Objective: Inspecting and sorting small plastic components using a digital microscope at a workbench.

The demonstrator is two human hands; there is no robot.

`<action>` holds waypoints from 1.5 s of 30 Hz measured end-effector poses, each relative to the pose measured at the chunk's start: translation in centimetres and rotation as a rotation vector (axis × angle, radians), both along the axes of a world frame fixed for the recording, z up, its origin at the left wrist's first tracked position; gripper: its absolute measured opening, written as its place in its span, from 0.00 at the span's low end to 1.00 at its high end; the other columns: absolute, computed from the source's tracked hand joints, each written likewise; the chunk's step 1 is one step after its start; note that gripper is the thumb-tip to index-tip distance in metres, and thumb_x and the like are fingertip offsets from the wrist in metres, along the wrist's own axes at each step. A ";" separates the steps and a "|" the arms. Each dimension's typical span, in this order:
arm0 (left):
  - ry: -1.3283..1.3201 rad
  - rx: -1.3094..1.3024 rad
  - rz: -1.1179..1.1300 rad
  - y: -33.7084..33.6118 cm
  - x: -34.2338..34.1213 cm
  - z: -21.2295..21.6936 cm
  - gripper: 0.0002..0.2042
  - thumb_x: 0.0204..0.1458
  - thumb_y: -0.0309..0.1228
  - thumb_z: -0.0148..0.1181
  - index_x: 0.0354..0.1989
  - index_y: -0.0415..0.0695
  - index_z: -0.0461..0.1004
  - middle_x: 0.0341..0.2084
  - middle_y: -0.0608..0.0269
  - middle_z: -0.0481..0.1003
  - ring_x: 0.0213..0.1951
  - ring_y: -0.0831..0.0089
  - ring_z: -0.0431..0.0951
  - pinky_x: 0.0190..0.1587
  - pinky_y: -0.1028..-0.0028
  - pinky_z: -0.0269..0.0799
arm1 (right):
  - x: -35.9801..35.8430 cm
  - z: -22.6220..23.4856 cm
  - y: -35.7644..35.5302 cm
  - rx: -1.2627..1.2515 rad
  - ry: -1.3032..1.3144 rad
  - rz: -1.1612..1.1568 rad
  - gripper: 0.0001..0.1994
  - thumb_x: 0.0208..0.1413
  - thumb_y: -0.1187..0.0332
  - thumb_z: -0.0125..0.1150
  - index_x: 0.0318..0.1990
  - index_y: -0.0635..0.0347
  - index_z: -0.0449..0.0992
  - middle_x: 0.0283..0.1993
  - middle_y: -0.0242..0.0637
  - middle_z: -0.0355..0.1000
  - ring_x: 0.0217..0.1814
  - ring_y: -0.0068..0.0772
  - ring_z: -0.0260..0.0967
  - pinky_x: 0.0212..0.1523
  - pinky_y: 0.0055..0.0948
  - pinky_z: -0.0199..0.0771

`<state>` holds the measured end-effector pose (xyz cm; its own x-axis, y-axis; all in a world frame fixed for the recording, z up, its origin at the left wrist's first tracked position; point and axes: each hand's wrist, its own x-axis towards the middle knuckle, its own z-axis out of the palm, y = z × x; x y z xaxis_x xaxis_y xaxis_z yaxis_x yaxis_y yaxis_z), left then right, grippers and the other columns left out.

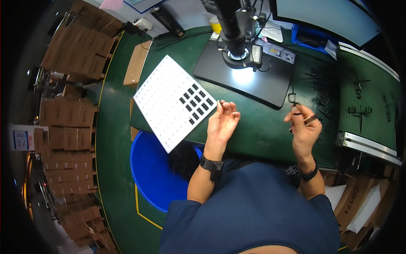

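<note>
green mat (253, 127), microscope (234, 29), cartons (76, 122) left.

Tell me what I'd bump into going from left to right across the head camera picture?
Stacked brown boxes → blue bin → white tray → left hand → microscope → right hand → green conveyor belt.

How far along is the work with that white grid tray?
About a dozen cells of the white grid tray hold small black parts. In hand: the left hand pinches something tiny, the right hand holds a thin tool. Most cells remain empty.
</note>
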<state>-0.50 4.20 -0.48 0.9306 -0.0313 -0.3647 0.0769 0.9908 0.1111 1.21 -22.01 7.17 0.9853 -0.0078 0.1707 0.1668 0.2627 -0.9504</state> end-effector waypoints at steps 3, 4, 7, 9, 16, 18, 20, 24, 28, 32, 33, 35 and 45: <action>-0.071 -0.027 -0.024 0.0 0.2 -0.9 0.09 0.70 0.38 0.57 0.45 0.48 0.79 0.37 0.71 0.79 0.55 0.69 0.75 0.54 0.65 0.68 | -0.4 3.2 4.9 0.060 -0.206 -0.002 0.09 0.70 0.71 0.61 0.50 0.67 0.81 0.32 0.36 0.81 0.27 0.19 0.72 0.25 0.20 0.68; -0.057 -0.004 -0.040 -0.6 0.5 -0.7 0.09 0.69 0.39 0.59 0.48 0.49 0.78 0.36 0.71 0.79 0.53 0.70 0.75 0.51 0.67 0.69 | -0.1 3.9 6.2 -0.117 -0.400 0.209 0.09 0.68 0.71 0.63 0.50 0.66 0.82 0.33 0.38 0.81 0.27 0.24 0.74 0.28 0.22 0.71; 0.038 0.055 -0.058 -2.8 1.5 0.9 0.10 0.69 0.40 0.60 0.51 0.50 0.76 0.33 0.71 0.78 0.50 0.70 0.76 0.47 0.67 0.70 | -1.4 3.4 11.2 -0.210 -0.512 0.481 0.10 0.60 0.72 0.70 0.47 0.64 0.84 0.36 0.43 0.82 0.29 0.35 0.78 0.36 0.26 0.77; -0.003 0.036 -0.031 -2.4 1.7 1.0 0.10 0.68 0.40 0.60 0.50 0.49 0.77 0.32 0.71 0.78 0.49 0.69 0.76 0.47 0.67 0.70 | -1.0 2.5 10.3 -0.265 -0.486 0.385 0.09 0.59 0.72 0.72 0.45 0.63 0.85 0.35 0.42 0.82 0.30 0.34 0.78 0.37 0.28 0.77; -0.374 0.005 0.064 -1.5 1.3 6.4 0.08 0.67 0.38 0.62 0.48 0.50 0.79 0.29 0.71 0.76 0.52 0.68 0.73 0.49 0.66 0.66 | -1.0 0.9 3.4 -0.473 -0.257 0.635 0.06 0.59 0.71 0.72 0.39 0.63 0.85 0.30 0.38 0.78 0.28 0.34 0.75 0.31 0.31 0.73; -0.467 -0.046 0.026 -1.7 1.4 7.7 0.08 0.67 0.39 0.61 0.48 0.51 0.80 0.29 0.72 0.77 0.52 0.69 0.72 0.49 0.67 0.65 | -1.7 0.5 2.8 -0.479 -0.237 0.679 0.06 0.59 0.71 0.72 0.39 0.63 0.85 0.30 0.38 0.78 0.28 0.34 0.75 0.30 0.32 0.73; -0.534 0.001 -0.032 -2.1 1.6 9.5 0.07 0.67 0.39 0.61 0.47 0.55 0.82 0.27 0.80 0.78 0.50 0.75 0.70 0.48 0.70 0.62 | -2.2 -0.4 2.4 -0.466 -0.238 0.696 0.05 0.59 0.71 0.72 0.38 0.63 0.84 0.29 0.38 0.78 0.28 0.33 0.75 0.29 0.32 0.73; -0.764 0.029 -0.172 -2.8 1.4 11.3 0.06 0.68 0.42 0.60 0.45 0.60 0.82 0.27 0.84 0.79 0.50 0.80 0.70 0.49 0.72 0.62 | -2.8 -1.0 2.0 -0.456 -0.258 0.687 0.06 0.58 0.71 0.73 0.37 0.64 0.84 0.28 0.38 0.77 0.26 0.34 0.74 0.28 0.32 0.73; -0.942 -0.008 -0.295 -3.3 1.8 12.9 0.09 0.70 0.46 0.57 0.45 0.61 0.82 0.28 0.82 0.82 0.51 0.81 0.71 0.51 0.73 0.62 | -2.8 -1.5 2.0 -0.471 -0.274 0.677 0.05 0.57 0.73 0.73 0.37 0.64 0.84 0.27 0.38 0.77 0.25 0.35 0.73 0.26 0.33 0.71; -0.973 0.011 -0.336 -3.2 1.8 13.4 0.11 0.70 0.49 0.56 0.45 0.62 0.83 0.28 0.80 0.82 0.52 0.79 0.70 0.52 0.72 0.62 | -2.7 -1.8 2.0 -0.489 -0.286 0.688 0.05 0.56 0.74 0.73 0.37 0.64 0.84 0.27 0.39 0.76 0.25 0.35 0.73 0.26 0.34 0.70; -0.979 0.027 -0.318 -3.2 1.8 13.2 0.10 0.70 0.49 0.56 0.46 0.64 0.83 0.29 0.81 0.82 0.52 0.79 0.70 0.52 0.72 0.61 | -2.7 -1.9 2.0 -0.491 -0.288 0.688 0.05 0.56 0.74 0.73 0.37 0.64 0.84 0.27 0.39 0.76 0.25 0.35 0.73 0.26 0.34 0.70; -0.991 0.060 -0.284 -3.2 1.9 12.8 0.10 0.69 0.49 0.57 0.48 0.66 0.83 0.31 0.82 0.82 0.52 0.79 0.70 0.52 0.72 0.61 | -2.6 -1.9 1.9 -0.493 -0.291 0.685 0.05 0.56 0.73 0.73 0.38 0.64 0.84 0.27 0.39 0.76 0.25 0.35 0.73 0.26 0.34 0.71; -0.341 0.840 -0.257 -1.6 -0.1 3.7 0.14 0.62 0.32 0.69 0.53 0.41 0.82 0.34 0.63 0.79 0.44 0.67 0.78 0.55 0.66 0.73 | -1.9 -2.0 -0.2 -0.716 0.092 0.475 0.14 0.65 0.59 0.67 0.47 0.62 0.81 0.32 0.42 0.79 0.33 0.42 0.78 0.37 0.38 0.76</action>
<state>-0.63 2.60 3.25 0.9923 -0.1012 -0.0709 0.1143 0.5334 0.8381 -0.68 -22.20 5.12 0.8672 0.4870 -0.1036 0.1048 -0.3820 -0.9182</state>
